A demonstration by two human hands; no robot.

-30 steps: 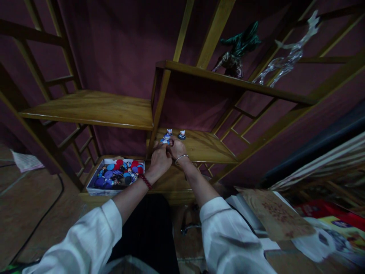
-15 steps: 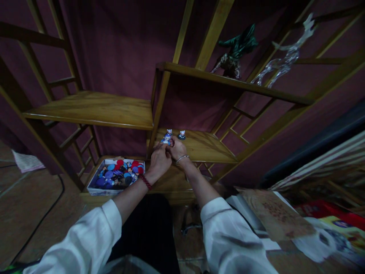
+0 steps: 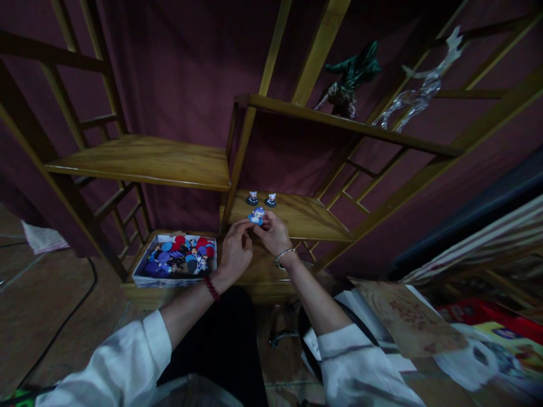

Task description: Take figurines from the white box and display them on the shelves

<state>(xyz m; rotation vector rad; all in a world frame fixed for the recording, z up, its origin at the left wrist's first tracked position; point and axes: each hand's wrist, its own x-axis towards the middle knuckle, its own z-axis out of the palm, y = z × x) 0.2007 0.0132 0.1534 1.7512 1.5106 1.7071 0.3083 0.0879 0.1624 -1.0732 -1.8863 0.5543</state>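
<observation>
A small figurine (image 3: pixel 257 215) with purple-blue hair and a blue base is held up between my hands, in front of the lower right shelf. My right hand (image 3: pixel 275 235) pinches its base from the right. My left hand (image 3: pixel 236 251) reaches in from the left, thumb and forefinger closed at the base's left edge. Behind it, two small figurines with black bases, a left one (image 3: pixel 252 198) and a right one (image 3: pixel 271 200), stand upright side by side on the wooden shelf (image 3: pixel 314 220).
At lower left sits an open box (image 3: pixel 169 281) full of figurines and round coloured bases. Higher up, a green-and-brown statuette (image 3: pixel 350 76) and a clear deer figure (image 3: pixel 418 90) stand on the upper shelf (image 3: pixel 305 113). Cardboard (image 3: pixel 407 319) and a plastic bag (image 3: pixel 466 359) lie at lower right.
My hands have drawn back toward me and slightly right with the purple-haired figurine. The left rear figurine, partly covered before, now shows fully. The view has shifted slightly.
</observation>
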